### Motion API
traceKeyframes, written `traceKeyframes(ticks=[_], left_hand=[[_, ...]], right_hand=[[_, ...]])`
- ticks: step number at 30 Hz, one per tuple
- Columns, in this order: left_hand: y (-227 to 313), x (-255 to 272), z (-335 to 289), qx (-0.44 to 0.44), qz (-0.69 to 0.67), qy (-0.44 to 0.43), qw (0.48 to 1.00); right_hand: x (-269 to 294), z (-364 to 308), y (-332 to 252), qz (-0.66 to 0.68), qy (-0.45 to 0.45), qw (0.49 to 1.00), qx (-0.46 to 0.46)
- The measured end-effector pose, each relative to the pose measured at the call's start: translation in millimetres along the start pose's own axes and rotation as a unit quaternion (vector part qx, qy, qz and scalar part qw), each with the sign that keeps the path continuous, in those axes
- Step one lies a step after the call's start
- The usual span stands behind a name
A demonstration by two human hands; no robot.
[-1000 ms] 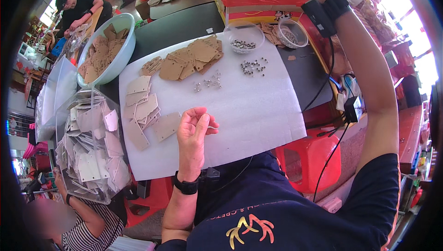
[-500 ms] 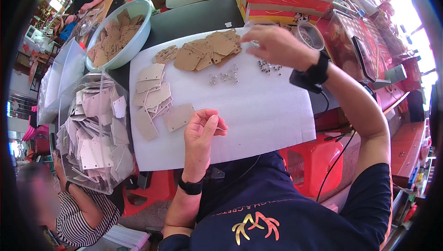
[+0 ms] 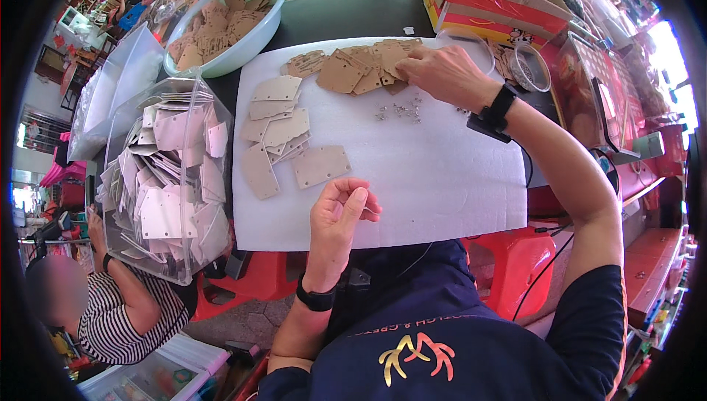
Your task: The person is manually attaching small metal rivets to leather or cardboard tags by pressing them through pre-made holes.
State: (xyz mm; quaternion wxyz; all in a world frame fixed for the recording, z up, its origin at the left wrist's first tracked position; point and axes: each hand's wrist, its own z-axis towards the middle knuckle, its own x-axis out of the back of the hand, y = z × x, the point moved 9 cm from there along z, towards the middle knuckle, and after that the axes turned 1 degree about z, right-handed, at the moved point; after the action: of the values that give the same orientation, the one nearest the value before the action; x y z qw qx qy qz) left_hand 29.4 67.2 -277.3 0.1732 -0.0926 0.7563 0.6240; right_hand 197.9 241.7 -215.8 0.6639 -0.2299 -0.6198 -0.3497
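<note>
My right hand (image 3: pixel 449 75) is over the right end of a pile of flat brown pieces (image 3: pixel 342 73), its bent fingertips on the edge of one piece; the thumb is hidden. Low over the front of the white foam sheet (image 3: pixel 442 187), my left hand (image 3: pixel 342 213) is curled with thumb and fingers together. Whatever it pinches, if anything, is too small to make out. Left of it lie overlapping pale grey pieces (image 3: pixel 287 130) with small holes along their edges. Small shiny metal bits (image 3: pixel 401 110) are scattered below the brown pile, some partly behind my right wrist.
A clear bin (image 3: pixel 221 202) full of pale pieces and a pale blue basin (image 3: pixel 254 51) of brown pieces stand left. At the back right are a cardboard box (image 3: pixel 493 7) and a round clear tub (image 3: pixel 530 68). A person in stripes (image 3: pixel 132 312) sits lower left.
My right hand has come down and, relative to the sheet, left onto the right end of the brown pile. My left hand keeps its curled pose. The whole view has shifted slightly.
</note>
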Motion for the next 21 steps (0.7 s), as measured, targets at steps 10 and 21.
traceKeyframes(ticks=[10, 21], left_hand=[[8.5, -2.8, 4.4, -0.011, -0.004, -0.011, 1.0], [32.0, -7.3, -9.1, -0.072, -0.006, -0.021, 0.997]], right_hand=[[82.2, -39.3, 1.0, 0.105, 0.175, 0.976, -0.073], [12.2, -93.9, -99.4, 0.793, -0.084, 0.528, -0.291]])
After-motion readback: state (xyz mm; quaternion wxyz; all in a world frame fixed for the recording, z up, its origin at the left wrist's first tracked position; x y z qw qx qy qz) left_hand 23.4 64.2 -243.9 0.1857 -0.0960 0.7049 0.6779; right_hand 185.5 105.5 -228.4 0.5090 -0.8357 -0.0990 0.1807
